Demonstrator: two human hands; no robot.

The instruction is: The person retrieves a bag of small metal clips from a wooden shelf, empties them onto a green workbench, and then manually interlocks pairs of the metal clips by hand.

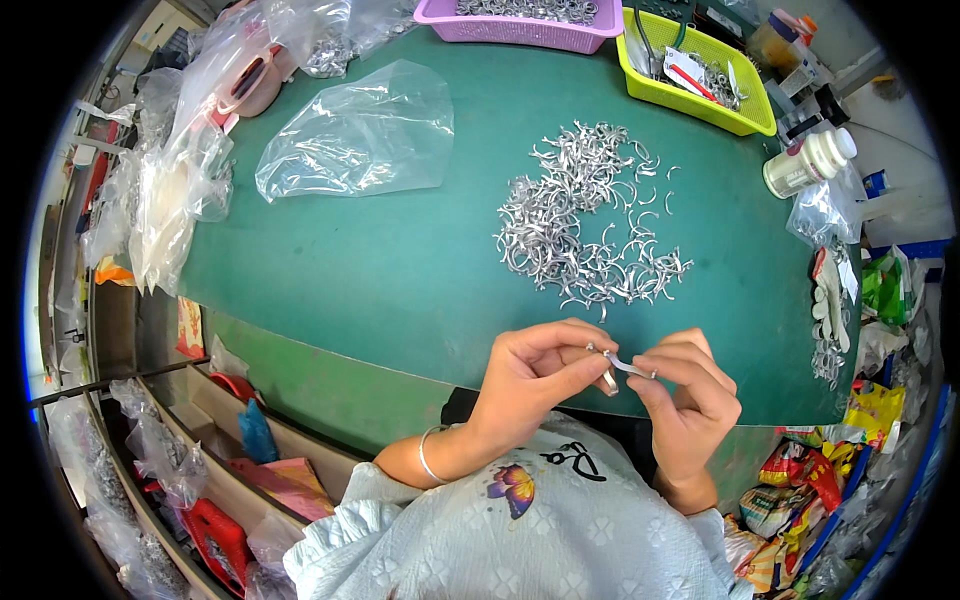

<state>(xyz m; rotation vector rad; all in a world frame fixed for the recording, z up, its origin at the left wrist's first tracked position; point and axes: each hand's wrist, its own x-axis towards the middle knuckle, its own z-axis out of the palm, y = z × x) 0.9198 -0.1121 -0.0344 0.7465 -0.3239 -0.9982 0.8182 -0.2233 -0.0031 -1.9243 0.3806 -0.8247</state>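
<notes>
Over the near edge of the table, one curved silver piece is pinched between two hands: fingertips of the left hand on its left end, fingertips of the right hand on its right end, so it basically bridges the gap. Some shiny metal also shows under the left fingers, can't tell if that's a second piece. Just past the hands on the far side is one big loose pile of similar curved bits, way too many to count, with a few strays off to its right. Container-wise, two baskets along the far side: the purple basket has loads of small silver parts, and the yellow-green basket further right has metal bits plus a white tag. Left of the pile lies one clear plastic bag, and one white-capped bottle is way over right.
</notes>
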